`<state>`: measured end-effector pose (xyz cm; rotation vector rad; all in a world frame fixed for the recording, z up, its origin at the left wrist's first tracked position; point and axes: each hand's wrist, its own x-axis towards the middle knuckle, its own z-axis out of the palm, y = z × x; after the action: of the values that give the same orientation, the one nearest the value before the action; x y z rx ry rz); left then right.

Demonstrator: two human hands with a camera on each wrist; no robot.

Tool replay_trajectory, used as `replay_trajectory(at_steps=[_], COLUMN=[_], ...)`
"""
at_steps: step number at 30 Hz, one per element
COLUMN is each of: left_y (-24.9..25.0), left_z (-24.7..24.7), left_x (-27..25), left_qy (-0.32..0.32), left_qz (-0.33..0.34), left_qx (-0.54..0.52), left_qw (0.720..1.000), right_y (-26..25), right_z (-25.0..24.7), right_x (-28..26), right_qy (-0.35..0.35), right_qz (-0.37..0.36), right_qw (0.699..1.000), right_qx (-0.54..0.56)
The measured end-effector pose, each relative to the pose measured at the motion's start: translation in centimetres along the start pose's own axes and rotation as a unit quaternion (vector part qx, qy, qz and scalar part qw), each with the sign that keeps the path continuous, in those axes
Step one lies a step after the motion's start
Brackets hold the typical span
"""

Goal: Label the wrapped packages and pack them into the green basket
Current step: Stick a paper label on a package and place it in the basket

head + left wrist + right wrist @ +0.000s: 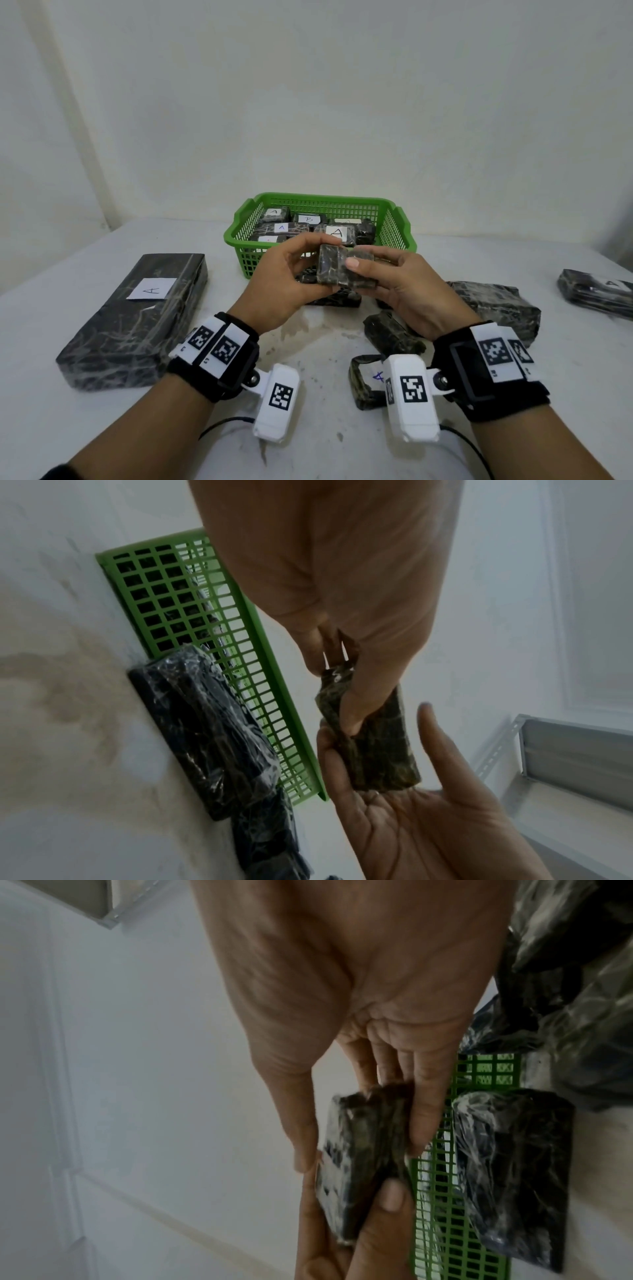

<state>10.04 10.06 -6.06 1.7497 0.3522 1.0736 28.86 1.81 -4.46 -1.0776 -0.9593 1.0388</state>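
Observation:
A small dark wrapped package is held in the air by both hands, just in front of the green basket. My left hand grips its left end between thumb and fingers. My right hand holds the right end, thumb on top and fingers beneath. No label shows on the face turned towards me. In the left wrist view the package hangs from the left hand's fingertips over the right palm. In the right wrist view thumb and fingers flank the package. The basket holds several packages with A and B labels.
A long wrapped package labelled A lies at the left. Smaller ones lie near my right wrist: one marked A, a plain one and a bulky one. Another package sits far right, and one lies under my hands.

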Motion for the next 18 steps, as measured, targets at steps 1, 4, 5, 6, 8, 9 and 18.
replay_trajectory(at_steps=[1, 4, 5, 6, 8, 9, 18], left_y=[0.0, 0.1, 0.1, 0.1, 0.2, 0.3, 0.7], left_z=[0.1, 0.3, 0.2, 0.2, -0.1, -0.2, -0.2], left_x=[-0.1, -0.1, 0.0, 0.0, 0.1, 0.2, 0.1], left_qy=[-0.005, -0.009, -0.008, -0.006, 0.002, 0.005, -0.001], left_qz=[0.001, 0.003, 0.001, -0.001, 0.001, 0.003, -0.041], left_qx=[0.005, 0.012, 0.009, 0.005, -0.004, -0.007, -0.055], left_qw=[1.000, 1.000, 1.000, 1.000, 1.000, 1.000, 0.998], right_y=[0.1, 0.4, 0.3, 0.2, -0.2, -0.3, -0.5], right_z=[0.2, 0.3, 0.3, 0.2, 0.0, -0.1, -0.7], right_x=[0.0, 0.0, 0.0, 0.0, -0.1, -0.2, -0.4], right_qy=[0.003, 0.013, 0.007, -0.003, -0.027, -0.033, -0.009], right_qz=[-0.003, -0.013, -0.010, -0.004, 0.013, 0.018, -0.090], right_qw=[1.000, 1.000, 1.000, 1.000, 1.000, 0.999, 0.993], right_qx=[-0.008, -0.017, -0.017, -0.014, -0.003, 0.007, -0.075])
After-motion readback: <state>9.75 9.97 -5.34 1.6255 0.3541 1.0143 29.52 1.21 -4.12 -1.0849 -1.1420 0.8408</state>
